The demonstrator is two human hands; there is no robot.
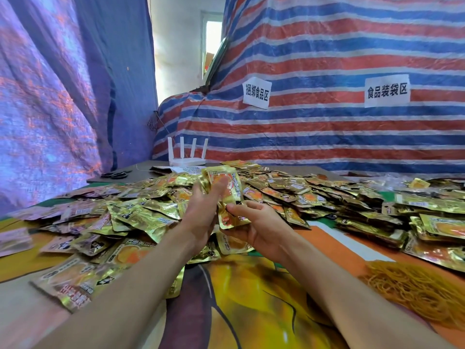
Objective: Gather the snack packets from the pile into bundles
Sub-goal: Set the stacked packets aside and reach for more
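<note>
While both hands press a small stack of glossy gold foil snack packets (pixel 227 197) above the tabletop pile (pixel 276 190), left hand (pixel 203 210) fingers lie flat, right hand (pixel 254 222) fingers pinch its lower edge. Risk: slick foil may fan and slip from so light a grip.

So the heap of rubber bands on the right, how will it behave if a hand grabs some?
The rubber bands lie in a loose tangled heap, so a grab will probably lift a floppy clump rather than one band. They look thin, so likely very light. Strands may snag and drag neighbours across the table.
</note>
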